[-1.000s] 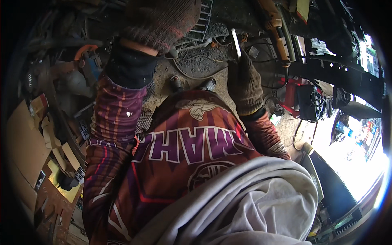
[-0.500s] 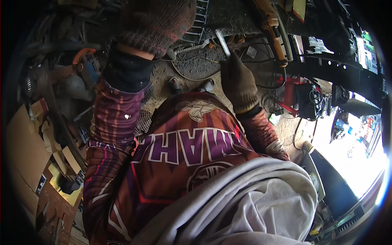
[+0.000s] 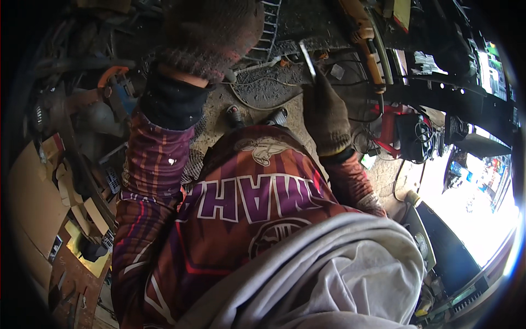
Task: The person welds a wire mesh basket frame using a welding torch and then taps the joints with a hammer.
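My right hand (image 3: 327, 114), in a dirty brown knit glove, is closed around a thin, shiny metal strip (image 3: 307, 59). The strip sticks out past the fingers, tilted away and slightly left; its other end is hidden in the glove. My left hand (image 3: 213, 41), gloved in dark knit with reddish patches, is raised at the top edge of the picture. Its fingers are in shadow and mostly hidden, so what it may hold does not show. Just beyond it lies a wire rack (image 3: 267, 34) on a dark work surface.
An orange-brown power tool (image 3: 362, 33) with a cord lies to the far right of my right hand. A cable (image 3: 257, 105) loops across the gritty floor near my sandals. Cardboard (image 3: 38, 192) stands at left, and a red-and-black machine (image 3: 402, 131) at right.
My right hand has shifted a little right and nearer to me, carrying the metal strip with it. My left hand has dipped slightly toward me.
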